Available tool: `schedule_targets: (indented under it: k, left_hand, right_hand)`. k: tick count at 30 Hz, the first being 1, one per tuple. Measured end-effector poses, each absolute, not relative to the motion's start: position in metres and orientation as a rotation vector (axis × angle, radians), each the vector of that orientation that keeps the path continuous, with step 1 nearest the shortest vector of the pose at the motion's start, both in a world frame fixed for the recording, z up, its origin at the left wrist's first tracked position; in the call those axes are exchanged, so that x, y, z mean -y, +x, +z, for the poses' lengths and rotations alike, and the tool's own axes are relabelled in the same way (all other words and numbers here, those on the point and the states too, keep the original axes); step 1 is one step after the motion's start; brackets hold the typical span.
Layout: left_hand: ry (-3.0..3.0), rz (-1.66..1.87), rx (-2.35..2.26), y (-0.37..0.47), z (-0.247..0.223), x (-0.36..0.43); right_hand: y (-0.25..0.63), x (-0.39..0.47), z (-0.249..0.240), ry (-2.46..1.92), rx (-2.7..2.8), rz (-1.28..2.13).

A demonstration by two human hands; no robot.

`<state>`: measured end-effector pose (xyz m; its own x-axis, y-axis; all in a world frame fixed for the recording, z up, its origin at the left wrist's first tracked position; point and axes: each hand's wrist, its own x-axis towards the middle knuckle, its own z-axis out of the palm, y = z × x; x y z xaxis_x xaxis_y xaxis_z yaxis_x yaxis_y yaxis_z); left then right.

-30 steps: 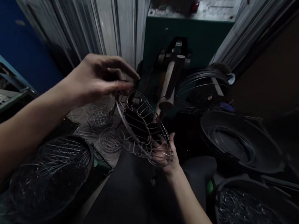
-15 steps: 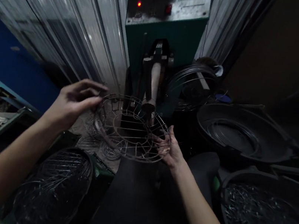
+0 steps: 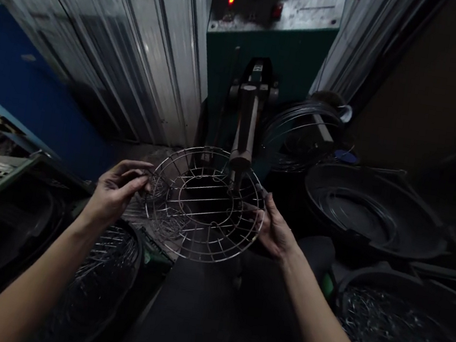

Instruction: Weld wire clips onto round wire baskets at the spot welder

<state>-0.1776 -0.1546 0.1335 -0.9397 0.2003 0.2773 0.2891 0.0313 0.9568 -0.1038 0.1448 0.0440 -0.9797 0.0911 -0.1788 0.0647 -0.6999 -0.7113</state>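
Observation:
A round wire rack (image 3: 205, 204) with concentric rings and straight cross wires hangs level between my hands, in front of a green welding machine (image 3: 264, 68). My left hand (image 3: 117, 193) pinches the rack's left rim with thumb and fingers. On the opposite rim, my right hand (image 3: 273, 230) grips the rack. The machine's upper electrode arm (image 3: 245, 125) points down over the rack's far edge, its tip just above the wires.
A dark tub (image 3: 105, 273) with wire racks stands at the lower left. To the right are a black basin (image 3: 371, 212), a tub of small wire pieces (image 3: 395, 339) and a wire coil (image 3: 298, 130). Corrugated metal sheeting (image 3: 135, 48) rises behind.
The rack has turned from steeply tilted to level and sits under the electrode. My left hand dropped from above the rack down to its left rim. My right hand stayed on the right rim.

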Motion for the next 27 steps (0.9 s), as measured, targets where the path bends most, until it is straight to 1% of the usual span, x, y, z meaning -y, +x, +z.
schedule_targets:
  k: [10,20,27]
  left_hand:
    - [-0.489,-2.046,2.214,-0.1777,0.1299,0.1588]
    - [-0.508,-2.057,2.208,-0.1801,0.1312,0.1586]
    - [-0.513,-2.082,2.303,-0.183,0.1334,0.1607]
  right_hand:
    - [-0.1079,-0.1405,0.046,-0.338,1.369,2.862]
    - [-0.1085,-0.1412,0.0461,-0.338,1.362,2.868]
    - [-0.1119,-0.146,0.0456,-0.379,1.334,2.908]
